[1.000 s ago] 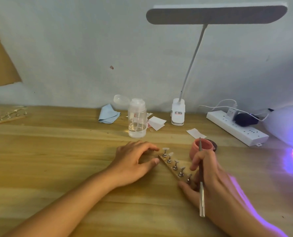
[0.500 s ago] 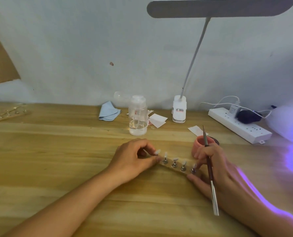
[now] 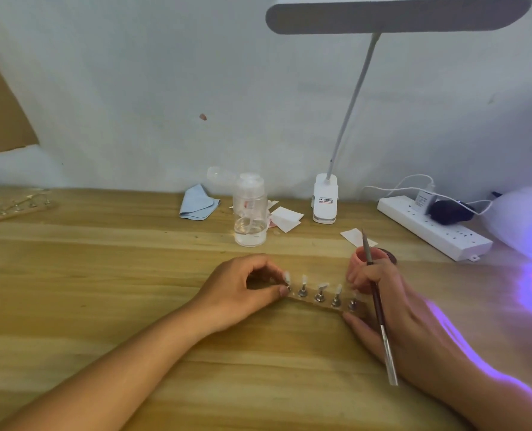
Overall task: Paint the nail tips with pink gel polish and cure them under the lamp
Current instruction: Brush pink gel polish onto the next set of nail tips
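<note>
A narrow wooden holder strip (image 3: 317, 304) lies across the table centre with several pale nail tips (image 3: 322, 287) on small metal stands. My left hand (image 3: 243, 290) pinches the strip's left end by the first stand. My right hand (image 3: 392, 309) grips a thin nail brush (image 3: 378, 303), its tip pointing up and away, while its thumb and fingers hold the strip's right end. An open pink gel pot (image 3: 365, 258) sits just behind my right hand. The curing lamp (image 3: 525, 222) glows violet at the far right edge.
A clear liquid bottle (image 3: 250, 213), a blue cloth (image 3: 196, 203) and white paper slips (image 3: 286, 217) lie behind the strip. A white desk lamp (image 3: 325, 200) and power strip (image 3: 432, 230) stand at the back right. Another holder strip (image 3: 16, 206) lies far left.
The holder strip has turned from a diagonal to lying nearly level, left to right. My left hand went from resting flat beside it to pinching its left end.
</note>
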`<act>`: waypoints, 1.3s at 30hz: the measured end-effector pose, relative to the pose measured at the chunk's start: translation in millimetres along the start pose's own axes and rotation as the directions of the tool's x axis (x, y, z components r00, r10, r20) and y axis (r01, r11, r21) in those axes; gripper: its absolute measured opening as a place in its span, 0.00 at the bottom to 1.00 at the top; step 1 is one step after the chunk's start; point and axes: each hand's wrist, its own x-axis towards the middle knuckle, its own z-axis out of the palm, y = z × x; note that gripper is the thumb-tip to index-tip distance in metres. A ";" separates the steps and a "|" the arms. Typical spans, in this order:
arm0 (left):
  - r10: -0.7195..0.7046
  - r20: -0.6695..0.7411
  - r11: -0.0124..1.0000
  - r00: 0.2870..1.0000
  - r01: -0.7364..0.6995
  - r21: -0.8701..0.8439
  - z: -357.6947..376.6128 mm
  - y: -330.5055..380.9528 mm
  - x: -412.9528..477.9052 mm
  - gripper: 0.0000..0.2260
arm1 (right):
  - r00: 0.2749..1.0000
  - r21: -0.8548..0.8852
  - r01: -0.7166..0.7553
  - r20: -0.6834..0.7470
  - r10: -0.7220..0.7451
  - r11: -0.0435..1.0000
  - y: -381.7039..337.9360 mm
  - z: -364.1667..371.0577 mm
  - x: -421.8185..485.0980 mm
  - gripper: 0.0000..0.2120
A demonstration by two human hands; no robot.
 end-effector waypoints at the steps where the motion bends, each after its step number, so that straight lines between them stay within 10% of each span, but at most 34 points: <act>1: -0.002 -0.011 1.000 1.000 0.002 0.020 0.6 0.3 0.0 0.07 | 1.000 0.015 -0.020 -0.011 0.021 1.000 -1.8 0.3 -0.5 0.17; 9: 0.007 -0.119 0.991 0.993 0.009 0.131 2.8 -0.3 -0.6 0.06 | 0.797 0.311 -0.237 -0.479 0.367 0.920 3.2 -14.7 6.2 0.13; 24: 0.284 -0.149 0.871 0.947 -0.190 0.453 8.0 4.2 -14.5 0.06 | 0.856 0.168 -0.197 -0.451 0.253 0.966 6.0 -9.4 4.1 0.11; 27: 0.340 -0.248 0.887 0.907 -0.221 0.406 5.7 11.6 -17.2 0.04 | 0.825 0.233 -0.267 -0.447 0.347 0.935 8.5 -12.0 4.7 0.11; 33: 0.302 0.047 0.952 0.952 -0.304 0.044 21.9 32.0 -21.9 0.05 | 0.789 0.307 -0.395 -0.368 0.491 0.866 18.7 -5.9 8.6 0.07; 39: 0.212 0.177 0.975 0.961 -0.220 0.026 23.9 25.2 -21.1 0.07 | 0.806 0.223 -0.468 -0.289 0.517 0.855 22.6 -1.6 14.7 0.05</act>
